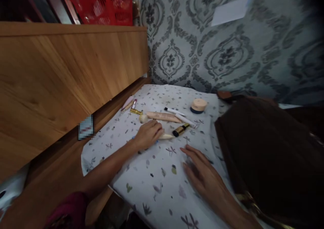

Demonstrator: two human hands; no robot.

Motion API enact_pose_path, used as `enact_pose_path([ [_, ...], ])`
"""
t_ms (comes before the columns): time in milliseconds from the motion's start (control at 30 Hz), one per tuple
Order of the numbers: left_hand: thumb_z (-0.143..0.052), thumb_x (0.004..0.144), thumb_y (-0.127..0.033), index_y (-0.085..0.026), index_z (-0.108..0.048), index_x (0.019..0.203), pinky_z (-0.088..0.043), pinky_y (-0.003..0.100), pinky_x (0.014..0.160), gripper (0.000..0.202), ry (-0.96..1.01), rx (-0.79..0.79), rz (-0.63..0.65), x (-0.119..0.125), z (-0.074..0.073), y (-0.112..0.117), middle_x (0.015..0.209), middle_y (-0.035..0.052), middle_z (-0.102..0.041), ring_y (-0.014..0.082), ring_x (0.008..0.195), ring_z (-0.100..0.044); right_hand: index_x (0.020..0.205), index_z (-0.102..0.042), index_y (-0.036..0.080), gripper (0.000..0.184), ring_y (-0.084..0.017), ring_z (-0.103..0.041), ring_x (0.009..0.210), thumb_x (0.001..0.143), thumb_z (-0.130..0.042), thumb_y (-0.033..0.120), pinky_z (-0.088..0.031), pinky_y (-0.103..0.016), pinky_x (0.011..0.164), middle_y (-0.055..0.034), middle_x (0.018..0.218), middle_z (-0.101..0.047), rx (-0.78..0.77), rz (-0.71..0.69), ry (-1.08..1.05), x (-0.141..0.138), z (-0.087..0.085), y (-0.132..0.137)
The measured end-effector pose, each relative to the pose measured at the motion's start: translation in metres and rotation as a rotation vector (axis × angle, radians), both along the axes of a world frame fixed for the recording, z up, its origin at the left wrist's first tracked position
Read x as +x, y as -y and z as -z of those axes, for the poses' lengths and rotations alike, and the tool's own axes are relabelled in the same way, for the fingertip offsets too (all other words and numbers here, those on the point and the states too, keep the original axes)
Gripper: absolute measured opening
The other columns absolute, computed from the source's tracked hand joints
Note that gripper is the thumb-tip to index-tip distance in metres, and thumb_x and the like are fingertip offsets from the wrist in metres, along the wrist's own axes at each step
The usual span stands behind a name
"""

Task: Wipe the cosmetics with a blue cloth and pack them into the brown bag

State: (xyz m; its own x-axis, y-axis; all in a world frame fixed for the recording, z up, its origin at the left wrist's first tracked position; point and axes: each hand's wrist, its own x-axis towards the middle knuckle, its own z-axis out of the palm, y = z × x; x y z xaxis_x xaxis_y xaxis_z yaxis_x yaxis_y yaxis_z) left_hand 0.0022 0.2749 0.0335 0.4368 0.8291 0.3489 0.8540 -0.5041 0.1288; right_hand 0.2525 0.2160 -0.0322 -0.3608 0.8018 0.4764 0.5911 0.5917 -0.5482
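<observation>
My left hand (149, 133) rests on the white patterned cloth (157, 175), fingers curled over a cream-coloured tube (167, 136) with something blue beneath. A gold and black lipstick (180, 130) lies just right of it. My right hand (202, 173) hovers flat over the cloth with fingers stretched out, holding nothing. Beyond the left hand lie a long beige tube (163, 117), a white pen (174, 111), a white stick (186, 120), a gold-capped item (136, 111) and a round cream jar (198, 105).
A wooden headboard (63, 77) runs along the left. A dark brown bag (273, 154) sits on the right edge of the cloth. Patterned grey wallpaper (227, 53) is behind, and a red basket (106, 2) stands on top of the headboard.
</observation>
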Motion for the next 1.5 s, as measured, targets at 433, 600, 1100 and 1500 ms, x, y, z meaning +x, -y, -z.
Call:
enact_pose_path([
  [433,-0.046,0.098,-0.053,-0.023,-0.058,0.118,-0.048,0.028,0.066,0.038,-0.157,-0.018,0.128,-0.019,0.006,0.018,0.102,0.0070,-0.065,0.0220,0.095,-0.060,0.138,-0.050,0.027,0.043,-0.027,-0.063,0.120,0.096,-0.050,0.036,-0.055,-0.041,0.100,-0.0109,0.134,-0.061,0.047,-0.027,0.038,0.000,-0.005,-0.003],
  [600,-0.045,0.097,-0.055,-0.019,-0.060,0.120,-0.051,0.031,0.078,0.045,-0.018,0.068,0.443,0.002,0.018,0.028,0.105,0.0095,-0.067,0.0212,0.097,-0.062,0.142,-0.044,0.021,0.048,-0.028,-0.057,0.125,0.097,-0.051,0.034,-0.051,-0.045,0.104,-0.0150,0.137,-0.058,-0.061,-0.101,0.038,-0.002,-0.016,0.007],
  [1100,-0.059,0.089,-0.053,-0.026,-0.046,0.137,-0.055,0.035,0.082,0.055,0.076,-0.211,0.294,-0.007,0.014,0.026,0.121,0.0084,-0.063,0.0249,0.103,-0.064,0.108,-0.067,0.014,0.031,-0.021,-0.064,0.087,0.093,-0.058,0.039,-0.053,-0.030,0.073,-0.0082,0.096,-0.071,-0.401,-0.026,-0.326,-0.002,-0.037,0.013],
  [1500,-0.047,0.096,-0.046,-0.022,-0.047,0.138,-0.051,0.039,0.100,0.047,0.299,-0.231,0.341,0.047,0.002,0.039,0.131,0.0103,-0.063,0.0250,0.119,-0.061,0.077,-0.060,0.016,0.040,-0.015,-0.058,0.067,0.086,-0.059,0.054,-0.045,-0.025,0.061,-0.0017,0.069,-0.060,-0.520,0.010,-0.669,0.001,-0.043,0.010],
])
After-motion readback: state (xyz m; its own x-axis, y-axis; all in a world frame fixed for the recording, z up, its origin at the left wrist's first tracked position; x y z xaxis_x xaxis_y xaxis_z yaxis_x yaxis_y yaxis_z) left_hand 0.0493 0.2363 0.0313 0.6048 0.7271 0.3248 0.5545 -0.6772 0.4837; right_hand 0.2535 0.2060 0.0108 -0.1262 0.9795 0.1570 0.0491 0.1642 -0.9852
